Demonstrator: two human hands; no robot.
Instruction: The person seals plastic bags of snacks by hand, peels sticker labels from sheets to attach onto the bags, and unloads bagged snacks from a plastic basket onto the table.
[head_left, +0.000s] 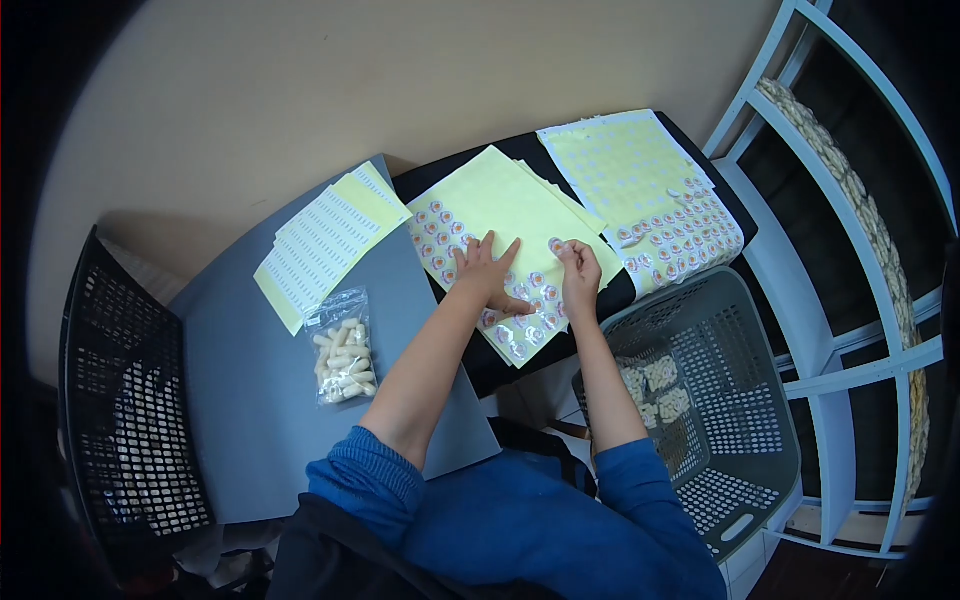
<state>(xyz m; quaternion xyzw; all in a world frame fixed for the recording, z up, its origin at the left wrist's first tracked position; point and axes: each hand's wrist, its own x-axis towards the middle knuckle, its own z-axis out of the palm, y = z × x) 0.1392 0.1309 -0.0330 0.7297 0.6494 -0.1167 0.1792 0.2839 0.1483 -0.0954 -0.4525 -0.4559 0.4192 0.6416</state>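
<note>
My left hand (487,277) lies with its fingers spread on a yellow sticker sheet (490,195), pressing it against the stack beneath. Round stickers with orange centres cover the sheet's left and lower parts. Over the sheet's right side, my right hand (579,275) pinches a single round sticker (557,246) between thumb and fingertips. To the left, a clear bag of white capsule-shaped pieces (345,355) rests on the grey table, just below several sheets of small printed labels (325,240).
More sticker sheets (630,165) lie at the back right of the black surface (729,194). A grey-green basket (735,370) holding several packed bags stands at the lower right. A black basket (90,400) is at the far left. A white-framed rack (815,345) rises at the right.
</note>
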